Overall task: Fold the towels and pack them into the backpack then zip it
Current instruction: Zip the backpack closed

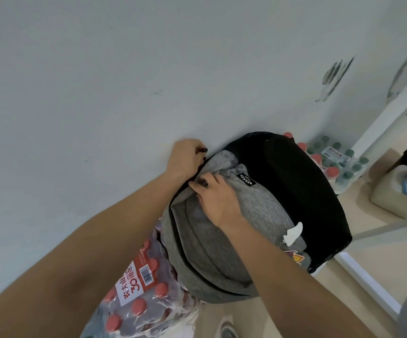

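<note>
Soft and bulging at mid-frame, the backpack (258, 206) wants holding as now: left hand (184, 158) pinching the dark zip pull (203, 150), right hand (218, 200) clutching its cloth alongside.

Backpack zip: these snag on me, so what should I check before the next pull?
1. Left hand grips the zip pull: ok, fingers curl round a small black piece at the opening.
2. Right hand steadies the backpack: ok, it pinches the grey fabric beside the zip.
3. Towels clear of the zip track: cannot tell.
4. Backpack supported: ok, it rests on a bottle pack against the wall.
5. White tag clear of the zip: ok, it hangs on the front, away from both hands.
</note>
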{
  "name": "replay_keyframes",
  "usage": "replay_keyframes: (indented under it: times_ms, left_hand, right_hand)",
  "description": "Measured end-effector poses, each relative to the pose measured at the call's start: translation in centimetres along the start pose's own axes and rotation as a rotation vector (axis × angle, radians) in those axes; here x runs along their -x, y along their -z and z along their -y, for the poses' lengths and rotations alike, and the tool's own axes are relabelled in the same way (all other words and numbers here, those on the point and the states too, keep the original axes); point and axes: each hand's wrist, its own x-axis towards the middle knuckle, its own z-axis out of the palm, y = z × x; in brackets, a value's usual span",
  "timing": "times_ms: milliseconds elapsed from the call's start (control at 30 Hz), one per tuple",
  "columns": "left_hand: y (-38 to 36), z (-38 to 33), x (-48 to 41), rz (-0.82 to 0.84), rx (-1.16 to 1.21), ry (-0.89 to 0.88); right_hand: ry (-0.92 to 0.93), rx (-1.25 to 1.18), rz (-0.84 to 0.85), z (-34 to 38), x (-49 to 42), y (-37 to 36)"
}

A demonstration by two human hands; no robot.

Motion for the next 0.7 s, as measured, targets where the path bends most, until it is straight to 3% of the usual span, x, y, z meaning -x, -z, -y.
replay_keyframes:
  times_ms: [700]
  left_hand:
    - [-4.4,-3.8,-2.7,0.035,-0.242,-0.09]
  right_hand:
    - [0.023,-0.17,-0.02,-2.0,1.8,-2.5]
